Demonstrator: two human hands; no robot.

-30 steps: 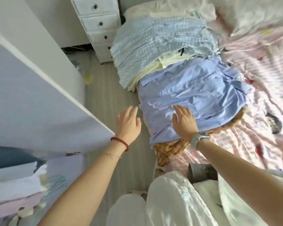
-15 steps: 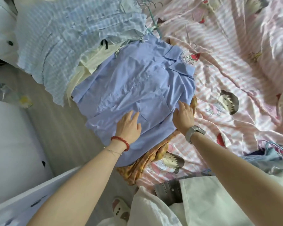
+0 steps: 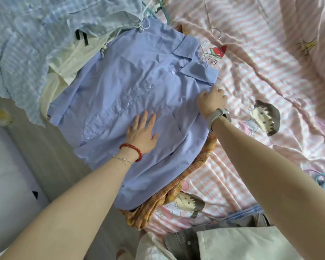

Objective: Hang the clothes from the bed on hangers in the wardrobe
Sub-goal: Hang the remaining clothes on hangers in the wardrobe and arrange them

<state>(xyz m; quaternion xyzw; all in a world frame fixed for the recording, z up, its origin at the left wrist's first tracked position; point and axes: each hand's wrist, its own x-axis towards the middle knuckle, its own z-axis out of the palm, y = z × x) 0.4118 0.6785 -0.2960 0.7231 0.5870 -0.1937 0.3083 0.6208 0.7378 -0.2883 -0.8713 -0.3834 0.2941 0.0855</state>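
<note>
Two hands touch the blue shirt (image 3: 131, 102): left hand (image 3: 142, 133) flat mid-shirt, right hand (image 3: 211, 102) pinching its right edge near the far collar.

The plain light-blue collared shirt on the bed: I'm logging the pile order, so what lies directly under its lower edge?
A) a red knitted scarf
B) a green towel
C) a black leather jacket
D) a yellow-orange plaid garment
D: a yellow-orange plaid garment sticks out from beneath the lower edge of the plain light-blue collared shirt, on the pink striped bedsheet.
</note>
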